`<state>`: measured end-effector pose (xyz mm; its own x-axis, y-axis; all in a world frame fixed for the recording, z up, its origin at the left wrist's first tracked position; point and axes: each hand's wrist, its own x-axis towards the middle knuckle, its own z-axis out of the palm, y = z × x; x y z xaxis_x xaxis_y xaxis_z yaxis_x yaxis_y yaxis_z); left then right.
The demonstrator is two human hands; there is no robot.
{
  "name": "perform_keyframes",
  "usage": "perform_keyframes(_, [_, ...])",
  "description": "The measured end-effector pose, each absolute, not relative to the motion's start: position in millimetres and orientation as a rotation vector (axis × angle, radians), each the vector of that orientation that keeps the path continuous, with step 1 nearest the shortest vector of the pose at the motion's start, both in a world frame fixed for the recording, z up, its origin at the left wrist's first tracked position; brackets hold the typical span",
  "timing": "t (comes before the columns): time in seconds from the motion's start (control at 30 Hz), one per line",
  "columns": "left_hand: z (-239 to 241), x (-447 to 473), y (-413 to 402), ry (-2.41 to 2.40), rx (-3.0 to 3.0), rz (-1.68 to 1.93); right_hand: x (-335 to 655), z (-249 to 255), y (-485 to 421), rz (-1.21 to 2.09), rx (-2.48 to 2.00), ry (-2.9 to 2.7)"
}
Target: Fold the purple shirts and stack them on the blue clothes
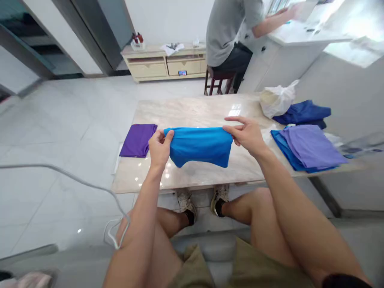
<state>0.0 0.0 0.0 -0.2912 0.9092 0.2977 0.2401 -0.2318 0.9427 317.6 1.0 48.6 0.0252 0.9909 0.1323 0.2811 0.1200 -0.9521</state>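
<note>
The blue cloth (201,147) is held stretched between both hands over the middle of the marble-patterned table (192,111). Its upper edge runs nearly straight; its lower edge hangs in a shallow arch. From where I stand, I cannot tell whether that lower edge touches the tabletop.

Left hand (160,147): thumb and fingers closed on the upper left corner of the cloth. Right hand (245,134): thumb and fingers pinched on the upper right corner, with one finger extended clear of the fabric.

Left end of table: a folded purple cloth (138,140), lying flat near the left hand. Right end: a folded lavender cloth (310,146), stacked on a brighter blue piece (285,151) that projects at its left side. Beyond this stack, a dark blue cloth (304,112) lies beside a white plastic bag (280,100).

Far side of room: another person (223,34) sits on a stool (220,76), right of a low cabinet (147,70).
</note>
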Motion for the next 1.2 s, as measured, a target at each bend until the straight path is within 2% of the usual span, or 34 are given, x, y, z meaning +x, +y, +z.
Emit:
perform_keyframes(0.13, [-26.8,1.6,13.7,1.727,1.405,1.293,324.7,12.6,29.8,0.935,-1.559,-1.395])
perform_keyframes(0.27, [-40.6,-1.1,12.7,1.989,1.632,0.978,339.4,-21.6,50.0,0.731,-1.837,-1.589])
perform_keyframes(0.47, [-40.1,14.4,-7.7,1.710,1.998,0.551,340.7,-47.3,55.5,0.586,-1.872,-2.015])
perform_keyframes(0.6, [-37.7,32.4,-23.4,1.472,2.244,0.127,325.0,-60.2,54.0,0.666,-1.827,-2.205])
perform_keyframes(0.73, [-33.8,37.5,-28.7,1.511,2.196,-0.201,313.1,-75.3,53.3,0.741,-1.847,-2.255])
perform_keyframes(1.0, [-20.7,34.3,-28.4,1.577,2.115,-0.175,296.5,-76.2,51.4,0.673,-2.105,-2.387])
perform_keyframes(1.2, [-7.7,32.5,-24.5,1.711,2.090,0.128,289.1,-61.3,39.8,0.823,-2.003,-2.273])
